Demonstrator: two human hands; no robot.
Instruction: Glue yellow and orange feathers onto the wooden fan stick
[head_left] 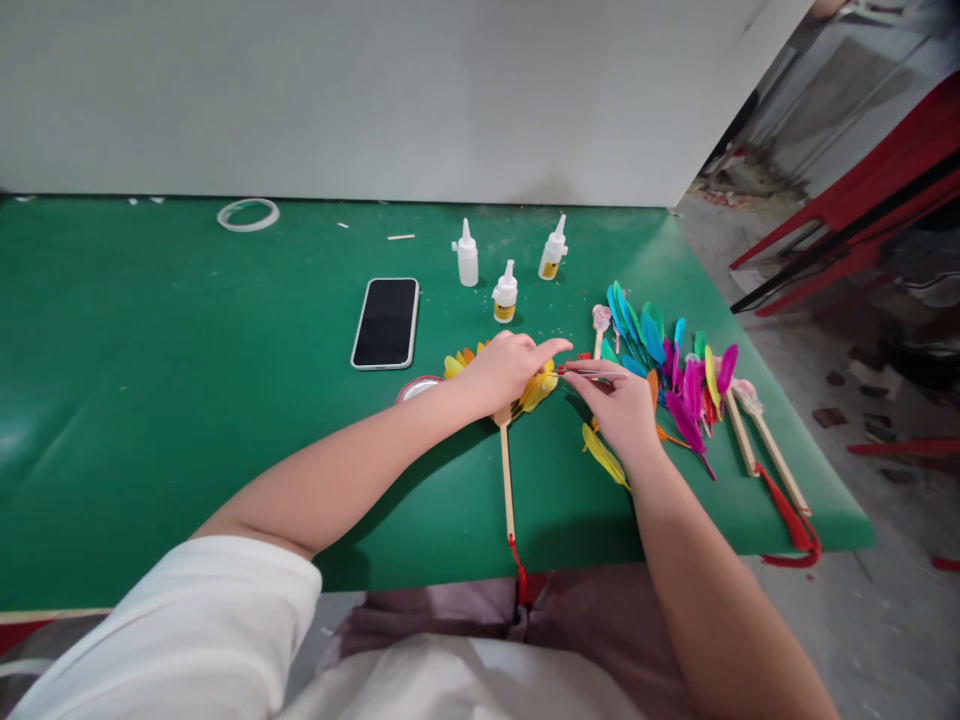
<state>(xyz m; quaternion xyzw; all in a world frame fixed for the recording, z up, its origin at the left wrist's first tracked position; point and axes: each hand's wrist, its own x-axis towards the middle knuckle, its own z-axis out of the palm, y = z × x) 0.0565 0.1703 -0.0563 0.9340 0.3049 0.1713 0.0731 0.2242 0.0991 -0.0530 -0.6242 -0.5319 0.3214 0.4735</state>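
My left hand [510, 368] lies curled over a fan of yellow and orange feathers [537, 390] at the top of a thin wooden stick [508, 480] with a red tassel [520, 570] at its near end. Its forefinger points right and presses on the feathers. My right hand [622, 405] is closed in a pinch on slim metal tweezers [581, 373], whose tips meet the feathers by the left forefinger. A loose yellow feather [606, 458] lies under my right wrist.
A pile of blue, green, pink and yellow feathers [667, 365] lies right of my hands, beside more wooden sticks [757, 440] with red tassels. Three small glue bottles [505, 293], a black phone [386, 322], a round lid [416, 388] and a tape ring [247, 214] sit on the green table [187, 380].
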